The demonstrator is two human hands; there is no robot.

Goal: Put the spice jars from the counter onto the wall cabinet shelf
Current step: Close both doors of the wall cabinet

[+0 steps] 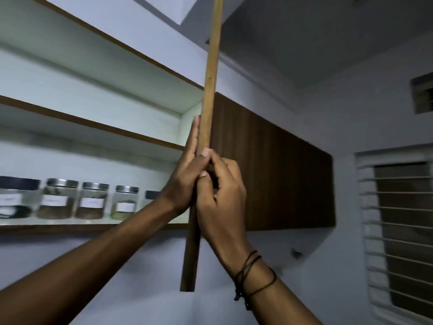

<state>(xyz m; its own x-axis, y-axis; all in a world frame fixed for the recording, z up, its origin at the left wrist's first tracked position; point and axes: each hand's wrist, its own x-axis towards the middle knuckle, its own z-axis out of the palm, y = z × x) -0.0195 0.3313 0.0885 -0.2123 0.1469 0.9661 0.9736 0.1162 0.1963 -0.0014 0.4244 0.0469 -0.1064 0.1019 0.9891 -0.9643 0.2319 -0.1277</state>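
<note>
Several labelled glass spice jars (pixel 92 201) with metal or dark lids stand in a row on the lowest wall cabinet shelf (pixel 70 225); one more jar is partly hidden behind my left wrist. The open cabinet door (pixel 212 78) shows edge-on as a tall wooden strip in the middle of the view. My left hand (pixel 185 174) lies flat against the door's left side with its fingers straight. On the right side, my right hand (pixel 222 198) grips the door's edge with curled fingers, its thumb on the edge. Neither hand holds a jar.
Two upper shelves (pixel 98 124) above the jars are bare. A closed dark wooden cabinet door (pixel 269 172) is to the right. A barred window (pixel 398 231) and a small wall vent (pixel 423 95) are on the right wall.
</note>
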